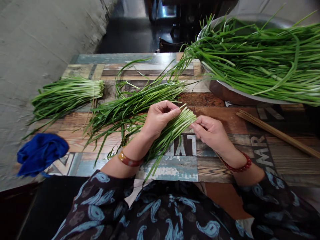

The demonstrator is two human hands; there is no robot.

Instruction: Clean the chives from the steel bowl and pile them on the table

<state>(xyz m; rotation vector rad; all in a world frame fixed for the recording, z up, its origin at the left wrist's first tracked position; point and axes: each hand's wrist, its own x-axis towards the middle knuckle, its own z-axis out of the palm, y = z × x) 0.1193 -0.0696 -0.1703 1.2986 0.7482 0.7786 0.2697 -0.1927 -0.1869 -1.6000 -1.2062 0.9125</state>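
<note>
Paisley shirt [162, 213] nearest, I am clasping garlic chives [170, 136] in curled left hand [160, 116], right hand [211, 131] pinching stem ends [190, 117], ideally level.

Shiny metal basin [221, 92], smooth wood-look tabletop [178, 168], matt cloth rag [42, 152]

I can pass over the plank-patterned tabletop [226, 115] between the right hand [211, 131] and the dry stalks [275, 131]; farther out, the metal basin [225, 91] blocks me, and its overhanging garlic chives [185, 60] bar low passage leftward.
</note>
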